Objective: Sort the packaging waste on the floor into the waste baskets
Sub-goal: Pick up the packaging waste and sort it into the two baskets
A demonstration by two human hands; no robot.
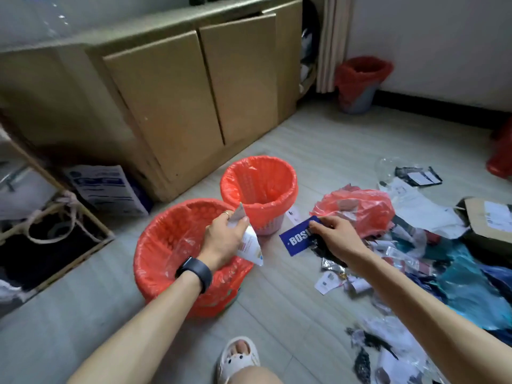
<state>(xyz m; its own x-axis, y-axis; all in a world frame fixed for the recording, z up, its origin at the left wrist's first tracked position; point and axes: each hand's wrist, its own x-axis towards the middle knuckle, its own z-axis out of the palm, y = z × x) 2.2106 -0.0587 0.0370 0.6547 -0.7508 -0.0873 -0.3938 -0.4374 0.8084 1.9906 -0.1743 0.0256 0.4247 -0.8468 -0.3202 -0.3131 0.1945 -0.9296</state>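
Observation:
Two waste baskets lined with red bags stand on the floor: a wide near basket (155,245) and a taller far basket (288,189). My left hand (224,239) hovers over the near basket's right rim and grips white printed paper packaging (250,245). My right hand (335,234) pinches a blue card tag with white letters (297,239) just right of the baskets. A heap of packaging waste (415,259) lies on the floor to the right, with a crumpled red plastic bag (357,206) on top.
Brown cabinet doors (194,106) stand behind the baskets. A third red-lined bin (360,84) sits by the far wall. An open crate (55,245) and a white printed bag (108,189) lie left. A cardboard box (490,220) sits far right. My sandalled foot (238,356) is below.

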